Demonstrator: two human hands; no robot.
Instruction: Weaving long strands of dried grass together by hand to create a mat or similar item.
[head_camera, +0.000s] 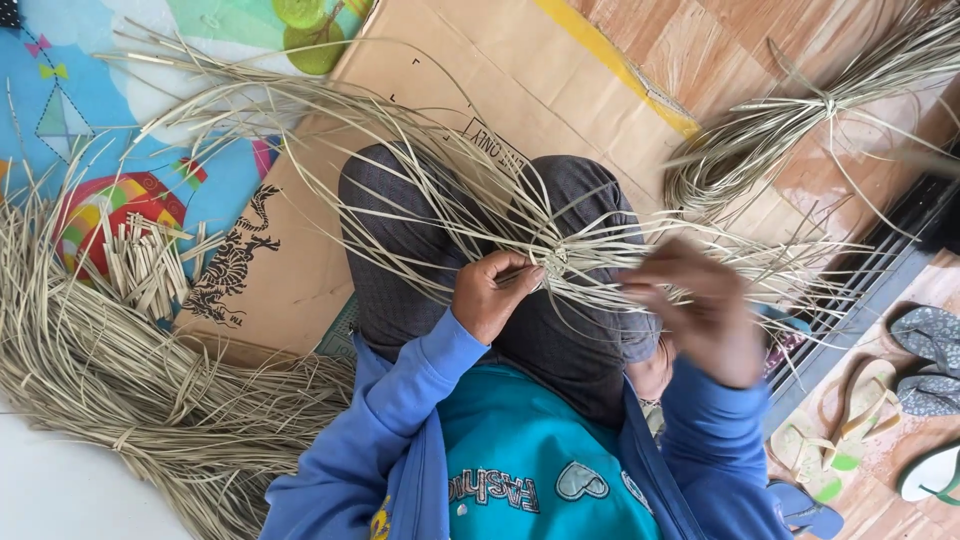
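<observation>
The woven strips (560, 262) lie over the knees, between both hands. A loose strip heap (130, 400) lies at eight o'clock, a tied bundle (800, 120) at two, sandals (900, 400) at four.

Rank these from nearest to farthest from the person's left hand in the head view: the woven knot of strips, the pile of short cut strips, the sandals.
From the left hand:
1. Woven knot of strips, just beside its fingertips.
2. Pile of short cut strips, far off on the colourful mat.
3. Sandals, beyond the right hand, on the floor.

daylit wooden-look floor (720, 50) under flattened cardboard (440, 60), a colourful play mat (120, 100), and sandals (850, 420).
</observation>
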